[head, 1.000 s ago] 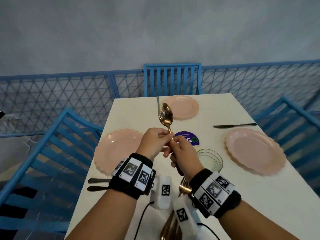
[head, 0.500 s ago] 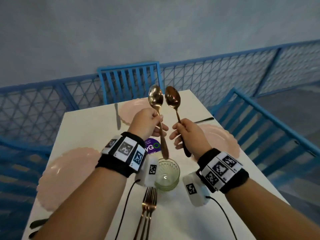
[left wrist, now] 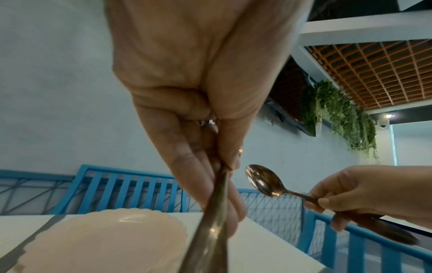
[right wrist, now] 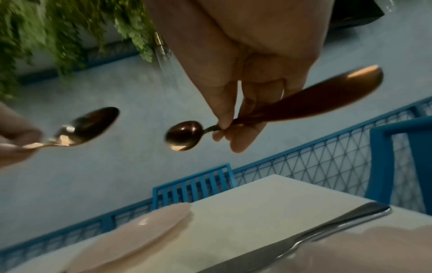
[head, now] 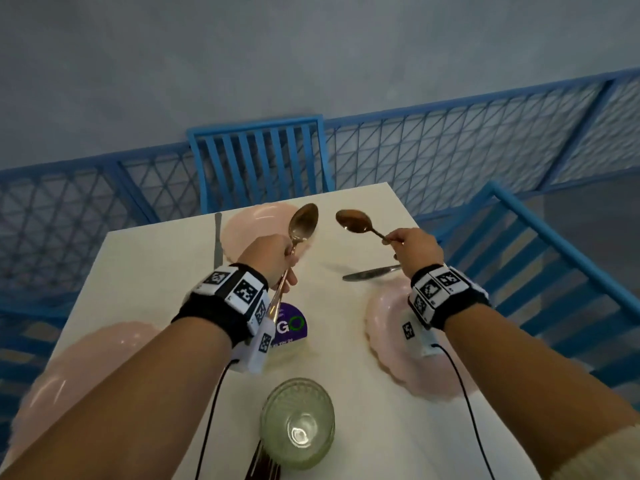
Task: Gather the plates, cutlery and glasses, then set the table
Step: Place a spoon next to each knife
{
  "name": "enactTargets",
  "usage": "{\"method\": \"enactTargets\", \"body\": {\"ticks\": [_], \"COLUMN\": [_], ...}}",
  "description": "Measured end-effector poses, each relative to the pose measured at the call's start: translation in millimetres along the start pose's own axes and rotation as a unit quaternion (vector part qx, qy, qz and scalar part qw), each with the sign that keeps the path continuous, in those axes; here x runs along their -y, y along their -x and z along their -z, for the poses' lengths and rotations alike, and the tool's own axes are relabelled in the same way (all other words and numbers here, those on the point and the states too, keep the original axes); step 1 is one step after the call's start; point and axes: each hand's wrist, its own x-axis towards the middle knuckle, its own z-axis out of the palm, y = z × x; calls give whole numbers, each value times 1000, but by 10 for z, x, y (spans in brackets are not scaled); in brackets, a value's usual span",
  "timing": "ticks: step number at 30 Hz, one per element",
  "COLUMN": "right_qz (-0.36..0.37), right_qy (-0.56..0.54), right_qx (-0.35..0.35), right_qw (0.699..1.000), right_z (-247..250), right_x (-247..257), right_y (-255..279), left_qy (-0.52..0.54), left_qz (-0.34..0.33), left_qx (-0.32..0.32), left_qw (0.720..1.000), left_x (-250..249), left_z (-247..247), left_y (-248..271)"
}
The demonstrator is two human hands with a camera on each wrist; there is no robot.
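Each hand holds a copper-coloured spoon above the white table [head: 166,258]. My left hand [head: 273,258] grips one spoon [head: 303,221] by its handle, bowl up, over the far pink plate [head: 249,226]. My right hand [head: 414,247] pinches the second spoon [head: 355,220], bowl tipped to the left, above a knife [head: 370,273] and the right pink plate [head: 391,337]. A third pink plate [head: 86,358] lies at the left. A ribbed glass [head: 298,422] stands near me, with forks [head: 263,465] partly hidden beside it. In the wrist views the same spoons [left wrist: 263,180] [right wrist: 184,135] show in curled fingers.
A second knife [head: 217,237] lies left of the far plate. A purple round sticker [head: 290,325] marks the table's middle. Blue chairs stand at the far end [head: 258,157] and on the right [head: 540,258], with a blue mesh railing [head: 450,147] behind.
The two spoons, first held together in both hands, are now apart, one in each hand. My right hand has swung out to the right, tipping its spoon sideways.
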Motion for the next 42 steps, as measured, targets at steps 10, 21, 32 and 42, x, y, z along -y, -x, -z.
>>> {"method": "enactTargets", "body": {"ticks": [10, 21, 32, 42], "right_qz": [-6, -38, 8, 3], "right_qy": [208, 185, 175, 182], "right_qx": [147, 222, 199, 196], "right_qw": [967, 957, 964, 964], "right_z": [-332, -507, -579, -567], "right_x": [-181, -338, -330, -381], "right_y": [-825, -1104, -1091, -1075], "left_qy": [-42, -21, -13, -29], "left_qz": [45, 53, 61, 51], "left_qx": [45, 66, 66, 66], "left_qw": [997, 996, 996, 996], "left_x": [313, 353, 306, 335], "left_z": [-163, -335, -404, -405], "left_y": [-508, -674, -663, -662]}}
